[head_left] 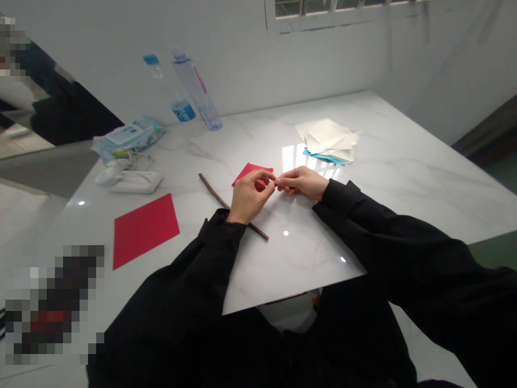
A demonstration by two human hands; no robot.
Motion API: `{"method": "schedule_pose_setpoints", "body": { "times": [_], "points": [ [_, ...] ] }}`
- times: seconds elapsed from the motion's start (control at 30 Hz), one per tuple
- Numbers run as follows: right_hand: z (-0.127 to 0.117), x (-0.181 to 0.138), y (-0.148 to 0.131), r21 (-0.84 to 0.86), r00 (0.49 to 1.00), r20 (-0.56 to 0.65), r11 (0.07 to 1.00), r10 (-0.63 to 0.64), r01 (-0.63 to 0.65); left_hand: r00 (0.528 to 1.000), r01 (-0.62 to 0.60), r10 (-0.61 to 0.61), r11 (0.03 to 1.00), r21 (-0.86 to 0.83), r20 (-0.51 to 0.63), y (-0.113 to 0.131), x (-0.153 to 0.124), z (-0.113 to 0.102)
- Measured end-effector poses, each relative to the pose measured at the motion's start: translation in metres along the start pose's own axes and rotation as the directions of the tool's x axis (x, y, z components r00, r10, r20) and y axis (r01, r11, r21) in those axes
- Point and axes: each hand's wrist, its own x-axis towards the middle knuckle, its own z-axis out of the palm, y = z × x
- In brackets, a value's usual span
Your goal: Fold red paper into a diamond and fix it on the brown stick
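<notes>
My left hand (251,197) and my right hand (305,183) meet fingertip to fingertip above the table. Both are closed in a pinch, and whatever may be between the fingers is too small or hidden to make out. Just behind my left hand lies a small red piece of paper (249,168), partly covered by the fingers. A thin brown stick (210,188) lies slantwise on the table under my left wrist, which hides its middle. To the left is a flat red sheet of paper (145,229).
Cream and blue papers (329,139) are piled at the back right of the marble-patterned table (404,178). Two plastic bottles, one clear (183,110) and one bluish (208,110), stand near the wall. A wipes pack (131,134) and a white device (135,182) with a cable sit at left.
</notes>
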Motion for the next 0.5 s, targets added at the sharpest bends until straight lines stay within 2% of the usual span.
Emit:
{"method": "schedule_pose_setpoints", "body": {
  "times": [0.5],
  "points": [
    [-0.0030, 0.0024, 0.0053, -0.048, 0.999, 0.009, 0.998, -0.040, 0.040, 0.994, 0.094, -0.090, 0.993, -0.069, 0.060, 0.0020, 0.0019, -0.0013]
  ]
}}
